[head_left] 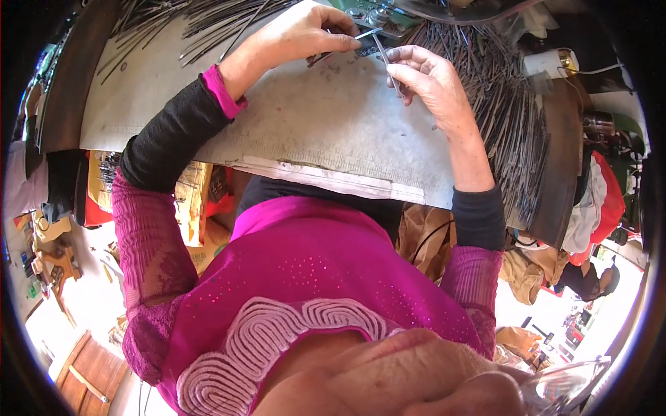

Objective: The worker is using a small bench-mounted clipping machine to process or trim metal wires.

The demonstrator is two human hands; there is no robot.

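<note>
My left hand [318,33] is closed in a pinch over the far part of a grey work plate [305,114]. It grips a thin rod [365,34], whose bright end sticks out to the right, while a dark length shows below the fingers. Facing it from the right, my right hand [423,75] is closed around a slim metal tool that looks like tweezers [383,54]. The tool's upper tip meets or nearly meets the rod's bright end; I cannot tell whether they touch. Its lower end pokes out under my fingers.
A dense heap of thin dark rods [510,125] lies along the right side. More dark rods [225,28] spread at the far left. Green machinery [380,15] stands just beyond my hands. A white cylindrical fitting with a cord [544,64] sits at far right.
</note>
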